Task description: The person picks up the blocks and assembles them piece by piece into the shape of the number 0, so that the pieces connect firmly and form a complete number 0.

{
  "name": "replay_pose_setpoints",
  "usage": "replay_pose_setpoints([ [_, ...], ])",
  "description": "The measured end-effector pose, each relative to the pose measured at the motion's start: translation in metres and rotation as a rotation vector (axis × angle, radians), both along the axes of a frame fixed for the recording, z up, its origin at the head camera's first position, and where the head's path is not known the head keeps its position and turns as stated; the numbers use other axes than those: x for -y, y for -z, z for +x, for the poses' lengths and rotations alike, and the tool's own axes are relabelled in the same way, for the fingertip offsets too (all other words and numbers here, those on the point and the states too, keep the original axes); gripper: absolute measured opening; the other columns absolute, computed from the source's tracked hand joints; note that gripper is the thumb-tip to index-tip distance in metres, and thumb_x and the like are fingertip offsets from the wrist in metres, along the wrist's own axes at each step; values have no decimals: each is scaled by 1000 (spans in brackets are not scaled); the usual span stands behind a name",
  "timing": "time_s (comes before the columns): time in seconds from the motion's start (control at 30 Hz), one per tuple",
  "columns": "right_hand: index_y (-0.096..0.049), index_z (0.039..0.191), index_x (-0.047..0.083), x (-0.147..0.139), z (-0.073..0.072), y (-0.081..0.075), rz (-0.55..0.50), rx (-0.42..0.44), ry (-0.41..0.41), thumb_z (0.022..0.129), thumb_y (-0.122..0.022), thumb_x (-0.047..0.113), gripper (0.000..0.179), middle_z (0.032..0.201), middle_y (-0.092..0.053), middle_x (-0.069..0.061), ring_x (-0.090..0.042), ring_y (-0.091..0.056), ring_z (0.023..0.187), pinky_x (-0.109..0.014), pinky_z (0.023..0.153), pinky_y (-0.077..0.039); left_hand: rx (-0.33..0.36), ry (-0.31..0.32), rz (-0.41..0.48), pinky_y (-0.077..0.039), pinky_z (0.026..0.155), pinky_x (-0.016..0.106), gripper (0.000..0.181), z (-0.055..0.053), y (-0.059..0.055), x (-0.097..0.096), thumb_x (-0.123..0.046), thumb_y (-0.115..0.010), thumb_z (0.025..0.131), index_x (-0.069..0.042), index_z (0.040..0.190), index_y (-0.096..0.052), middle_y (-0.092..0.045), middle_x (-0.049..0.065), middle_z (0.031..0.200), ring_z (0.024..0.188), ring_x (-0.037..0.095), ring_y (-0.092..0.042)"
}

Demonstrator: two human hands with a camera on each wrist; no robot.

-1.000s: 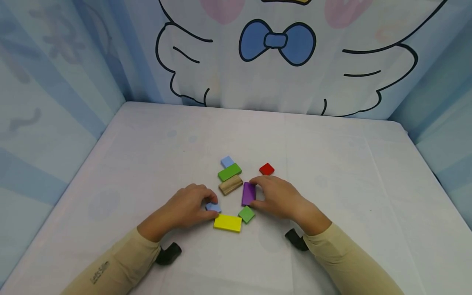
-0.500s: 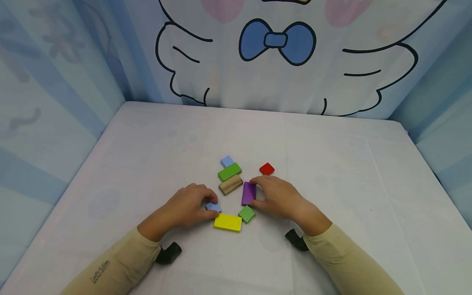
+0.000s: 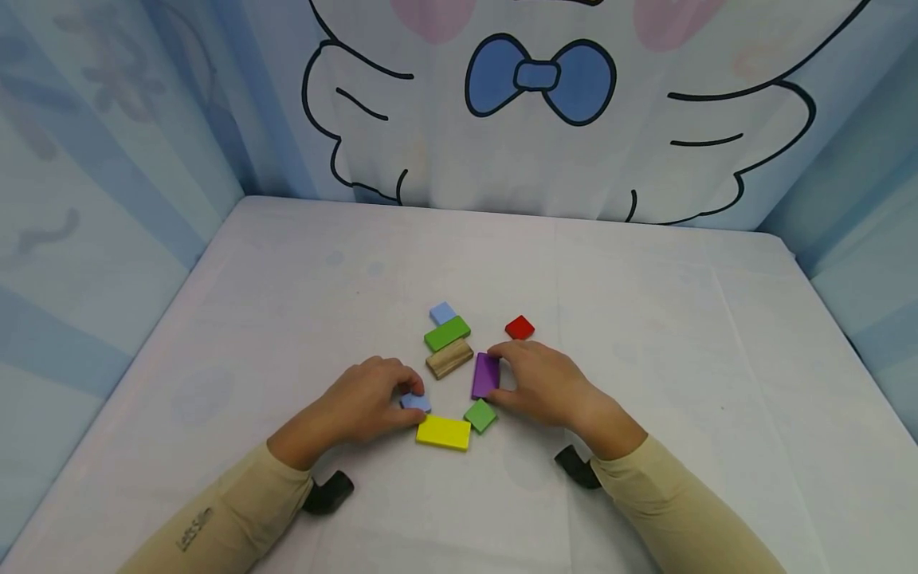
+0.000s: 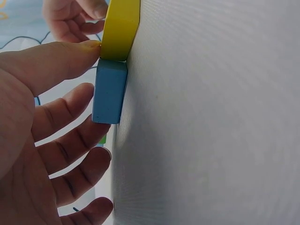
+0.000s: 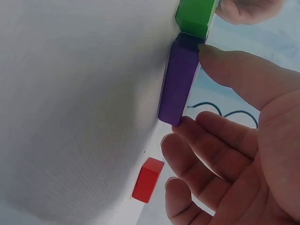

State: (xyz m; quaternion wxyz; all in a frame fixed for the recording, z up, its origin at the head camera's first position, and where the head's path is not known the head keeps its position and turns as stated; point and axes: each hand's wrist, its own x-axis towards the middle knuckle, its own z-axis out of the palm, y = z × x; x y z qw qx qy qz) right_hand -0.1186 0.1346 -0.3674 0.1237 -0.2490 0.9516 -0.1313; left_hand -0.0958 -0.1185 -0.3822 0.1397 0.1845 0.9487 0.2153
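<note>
My left hand (image 3: 369, 399) spans a light blue wooden block (image 3: 415, 402), seen larger as a blue block (image 4: 110, 91) in the left wrist view. A fingertip is at its far end, and the thumb tip lies where it meets the yellow block (image 3: 443, 433). My right hand (image 3: 541, 384) pinches a purple block (image 3: 485, 376) lengthwise, thumb at the near end and a finger at the far end. A green square block (image 3: 480, 415) sits between the purple and yellow blocks. In the right wrist view the purple block (image 5: 179, 79) touches the green block (image 5: 196, 18).
Beyond the hands, a bare-wood block (image 3: 449, 359), a longer green block (image 3: 447, 333) and another light blue block (image 3: 442, 313) lie in a slanted row. A red block (image 3: 519, 328) lies apart, just past the right hand. Printed curtains border the white table (image 3: 681, 335).
</note>
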Motion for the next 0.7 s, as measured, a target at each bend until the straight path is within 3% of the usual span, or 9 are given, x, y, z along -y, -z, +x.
replay_pose_setpoints([
  [0.7, -58, 134, 4, -1, 1, -2, 13, 2, 13, 88, -77, 33, 57, 127, -64, -12, -29, -60, 116, -45, 97, -49, -3, 5, 6, -46, 83, 37, 23, -1, 1, 1, -31, -81, 85, -17, 99, -71, -62, -6, 94, 90, 17, -52],
])
